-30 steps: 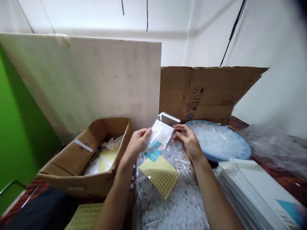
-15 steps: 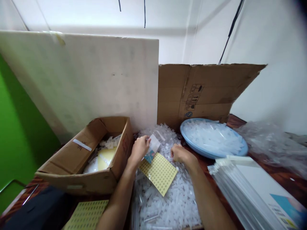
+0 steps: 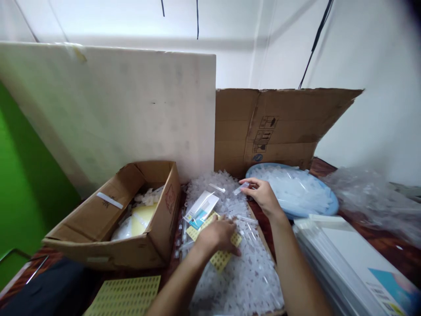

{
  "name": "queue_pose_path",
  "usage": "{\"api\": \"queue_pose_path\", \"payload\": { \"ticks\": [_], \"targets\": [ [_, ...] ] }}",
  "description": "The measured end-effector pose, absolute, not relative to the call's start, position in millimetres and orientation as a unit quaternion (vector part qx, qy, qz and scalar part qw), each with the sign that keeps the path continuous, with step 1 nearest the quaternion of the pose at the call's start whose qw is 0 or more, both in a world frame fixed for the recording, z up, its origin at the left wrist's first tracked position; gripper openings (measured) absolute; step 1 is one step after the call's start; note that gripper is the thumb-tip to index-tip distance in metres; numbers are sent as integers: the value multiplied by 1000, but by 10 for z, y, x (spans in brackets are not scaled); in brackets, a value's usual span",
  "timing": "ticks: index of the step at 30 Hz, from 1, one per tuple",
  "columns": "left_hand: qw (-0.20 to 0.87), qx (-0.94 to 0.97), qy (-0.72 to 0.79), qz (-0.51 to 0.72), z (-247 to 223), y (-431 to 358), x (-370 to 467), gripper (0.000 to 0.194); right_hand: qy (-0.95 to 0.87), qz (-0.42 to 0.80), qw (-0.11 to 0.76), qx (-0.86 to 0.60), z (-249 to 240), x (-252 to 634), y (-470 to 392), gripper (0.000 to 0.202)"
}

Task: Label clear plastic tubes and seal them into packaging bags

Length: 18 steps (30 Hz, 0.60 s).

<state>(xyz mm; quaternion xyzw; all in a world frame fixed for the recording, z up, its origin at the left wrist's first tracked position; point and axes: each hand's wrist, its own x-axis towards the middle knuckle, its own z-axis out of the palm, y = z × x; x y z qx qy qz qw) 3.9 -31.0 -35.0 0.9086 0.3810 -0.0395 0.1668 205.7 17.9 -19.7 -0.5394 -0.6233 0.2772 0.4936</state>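
My left hand (image 3: 220,237) lies with fingers spread on a yellow sheet of small round stickers (image 3: 221,260), covering its middle. Beneath the sheet is a heap of small clear plastic pieces (image 3: 243,281). Between thumb and fingers, my right hand (image 3: 262,195) pinches a small clear plastic piece (image 3: 241,188) above the far part of the heap. A clear packet with a white and blue card (image 3: 201,210) rests on the heap, partly over the sheet's upper left corner.
An open cardboard box (image 3: 98,252) stands on the left, a second sticker sheet (image 3: 125,296) in front of it. On the right are a blue basin (image 3: 334,206) of plastic pieces, stacked clear packets (image 3: 348,259) and crumpled plastic (image 3: 371,193).
My left hand has let go of the packet and moved down and right onto the sticker sheet. My right hand has risen and now pinches a clear piece.
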Motion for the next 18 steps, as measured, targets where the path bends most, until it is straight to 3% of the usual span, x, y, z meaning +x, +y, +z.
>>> {"api": "queue_pose_path", "payload": {
  "ticks": [7, 9, 14, 18],
  "targets": [
    [136, 919, 368, 21, -370, -295, 105, 27, -525, 379, 586, -488, -187, 2060, 196, 37],
    [123, 921, 366, 42, -261, -277, 51, 21, -515, 416, 559, -500, -231, 2054, 204, 38],
    [31, 943, 304, 131, 49, -417, 53, 39, -515, 540, 422, -515, -268, 1988, 137, 49],
    [-50, 966, 202, 153, 181, -582, 164, 21, -507, 620, 378, -464, -186, 1925, 66, 49]
  ]
}}
